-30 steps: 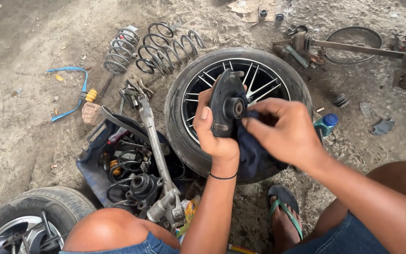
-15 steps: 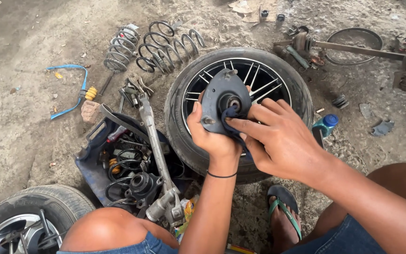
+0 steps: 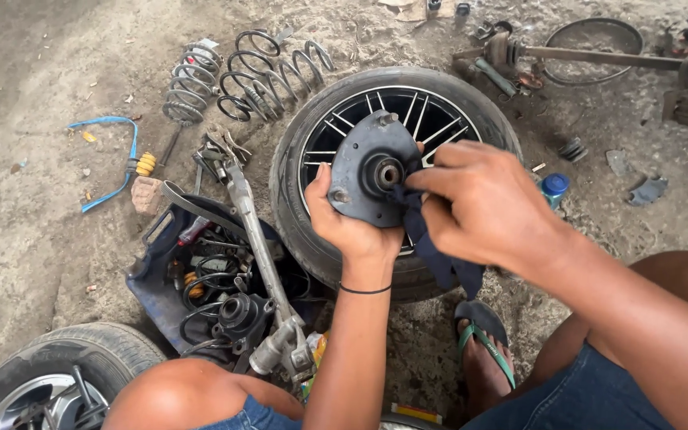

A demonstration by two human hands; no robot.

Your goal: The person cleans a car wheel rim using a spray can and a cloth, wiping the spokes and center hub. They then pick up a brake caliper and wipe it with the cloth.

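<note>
My left hand (image 3: pixel 347 224) holds a round dark metal strut mount (image 3: pixel 364 163) by its lower edge, face toward me, above a wheel with a tyre (image 3: pixel 296 171) lying flat on the ground. The mount has a hub in the middle and a stud sticking up at its top. My right hand (image 3: pixel 483 207) presses a dark blue rag (image 3: pixel 433 247) against the mount's right side near the hub. The rag's tail hangs down below my fingers.
Two coil springs (image 3: pixel 240 68) lie beyond the wheel. A dark blue tray (image 3: pixel 157 275) of belts, parts and a strut sits left of my knees. Another wheel (image 3: pixel 53 374) is at the lower left. An axle shaft (image 3: pixel 599 56) and a blue-capped bottle (image 3: pixel 555 187) lie to the right.
The mount has turned to show more of its flat face. My right hand with the rag has shifted slightly along its right side near the hub.
</note>
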